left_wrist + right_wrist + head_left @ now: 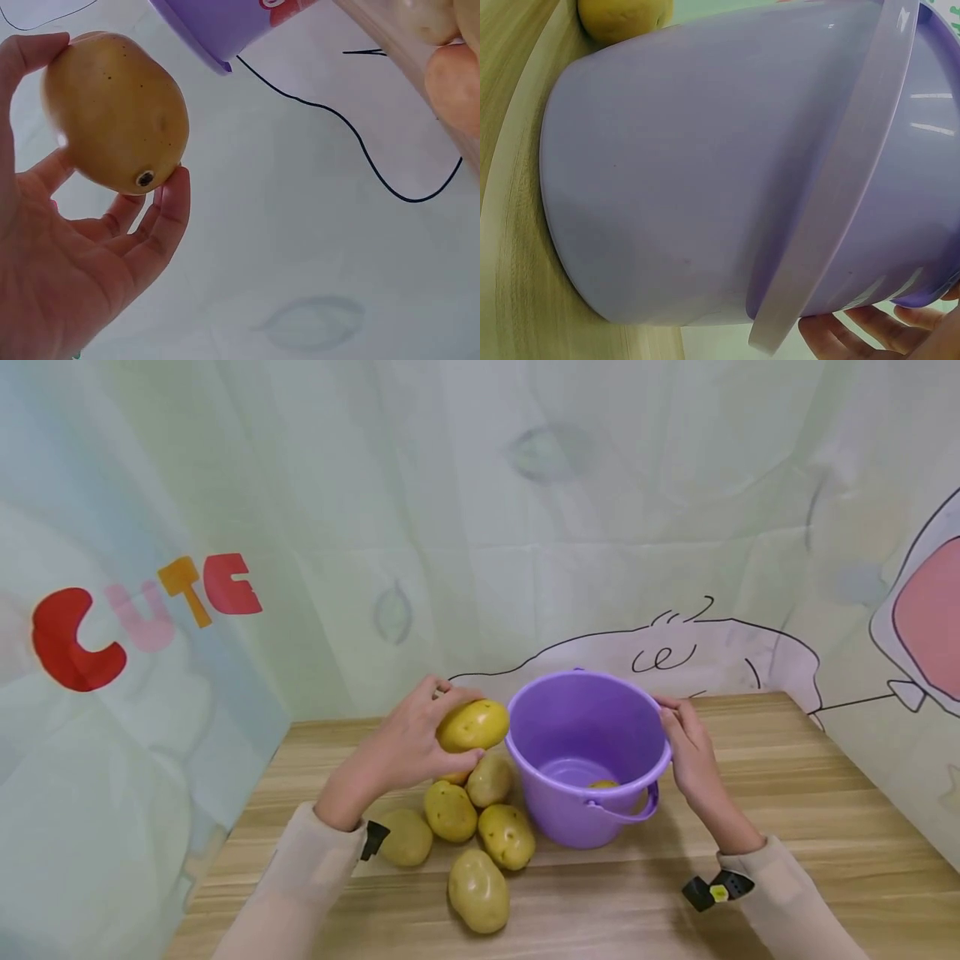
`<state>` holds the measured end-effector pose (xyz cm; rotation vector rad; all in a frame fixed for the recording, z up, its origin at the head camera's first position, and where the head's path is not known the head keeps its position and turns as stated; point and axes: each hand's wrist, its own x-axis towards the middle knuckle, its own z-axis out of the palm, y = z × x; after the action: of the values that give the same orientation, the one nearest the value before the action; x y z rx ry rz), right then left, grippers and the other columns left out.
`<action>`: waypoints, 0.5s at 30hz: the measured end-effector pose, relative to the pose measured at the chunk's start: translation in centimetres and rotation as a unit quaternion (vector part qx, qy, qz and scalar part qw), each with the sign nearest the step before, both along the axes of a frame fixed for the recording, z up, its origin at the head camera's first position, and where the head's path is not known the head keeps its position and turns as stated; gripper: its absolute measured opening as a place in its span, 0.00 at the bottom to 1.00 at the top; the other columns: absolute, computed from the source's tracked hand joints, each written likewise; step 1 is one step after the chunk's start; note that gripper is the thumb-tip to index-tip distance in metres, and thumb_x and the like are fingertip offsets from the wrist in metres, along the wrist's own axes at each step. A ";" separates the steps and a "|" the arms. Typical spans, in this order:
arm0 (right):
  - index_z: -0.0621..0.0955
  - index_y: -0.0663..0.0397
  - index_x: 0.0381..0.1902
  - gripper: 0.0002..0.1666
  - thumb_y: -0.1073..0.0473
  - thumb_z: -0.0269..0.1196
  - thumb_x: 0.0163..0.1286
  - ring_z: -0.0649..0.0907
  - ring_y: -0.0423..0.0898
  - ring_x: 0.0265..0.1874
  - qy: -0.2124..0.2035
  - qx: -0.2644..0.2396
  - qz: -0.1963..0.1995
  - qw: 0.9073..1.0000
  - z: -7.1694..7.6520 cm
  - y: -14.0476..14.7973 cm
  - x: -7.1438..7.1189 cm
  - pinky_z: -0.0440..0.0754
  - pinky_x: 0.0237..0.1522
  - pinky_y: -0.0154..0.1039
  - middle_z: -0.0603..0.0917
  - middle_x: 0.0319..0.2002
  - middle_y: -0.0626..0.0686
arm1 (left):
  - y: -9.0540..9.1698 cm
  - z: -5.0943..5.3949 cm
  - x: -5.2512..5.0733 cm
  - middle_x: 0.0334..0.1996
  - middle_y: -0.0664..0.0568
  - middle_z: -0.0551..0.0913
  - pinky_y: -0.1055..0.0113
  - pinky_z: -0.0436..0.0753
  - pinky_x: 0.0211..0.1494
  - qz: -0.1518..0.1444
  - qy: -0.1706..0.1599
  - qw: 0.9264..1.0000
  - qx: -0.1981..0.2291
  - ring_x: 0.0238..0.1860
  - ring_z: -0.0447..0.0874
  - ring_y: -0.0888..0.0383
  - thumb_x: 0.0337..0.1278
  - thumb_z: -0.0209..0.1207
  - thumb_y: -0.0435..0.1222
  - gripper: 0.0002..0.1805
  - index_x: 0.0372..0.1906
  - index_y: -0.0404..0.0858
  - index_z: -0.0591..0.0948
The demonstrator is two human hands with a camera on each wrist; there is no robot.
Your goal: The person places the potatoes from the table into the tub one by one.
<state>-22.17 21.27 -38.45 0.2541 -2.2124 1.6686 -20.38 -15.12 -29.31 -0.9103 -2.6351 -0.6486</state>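
My left hand (408, 731) grips a yellow potato (474, 725) just left of the purple bucket's rim, above the table. The left wrist view shows this potato (116, 112) between thumb and fingers, with a dark spot near its end. The purple bucket (573, 818) stands upright, its handle (630, 817) hanging down at the front. Inside, part of a yellow potato (602, 784) shows at the bottom. My right hand (692, 752) holds the bucket's right rim; in the right wrist view its fingers (877, 330) touch the outer wall.
Several potatoes lie on the wooden table (795, 793) left of the bucket, the nearest potato (478, 891) toward the front. An orange-toned piece (455, 777) is partly hidden under my left hand. A printed curtain (450, 527) hangs behind and beside the table.
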 end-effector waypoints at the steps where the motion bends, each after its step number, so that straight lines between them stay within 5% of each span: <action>1: 0.71 0.67 0.65 0.26 0.53 0.44 0.82 0.81 0.40 0.41 0.000 -0.001 0.001 1.000 0.0 0.0 0.0 0.80 0.40 0.31 0.79 0.53 0.68 | 0.2 0.1 -0.1 0.47 0.49 0.69 0.62 0.77 0.35 -0.001 0.002 1.000 0.000 0.37 0.73 0.55 0.46 0.68 0.50 0.33 0.62 0.51 0.77; 15: 0.71 0.66 0.65 0.25 0.53 0.44 0.82 0.81 0.40 0.41 0.004 -0.010 0.000 1.000 -0.2 0.1 -0.1 0.80 0.40 0.31 0.79 0.53 0.67 | 1.7 1.6 -1.0 0.47 0.49 0.69 0.62 0.78 0.37 -0.026 -0.006 1.000 0.000 0.39 0.74 0.54 0.47 0.69 0.50 0.31 0.61 0.53 0.78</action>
<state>-22.32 21.37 -38.67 0.2561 -2.1888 1.6861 -21.35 -13.38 -27.75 -0.9823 -2.6290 -0.6674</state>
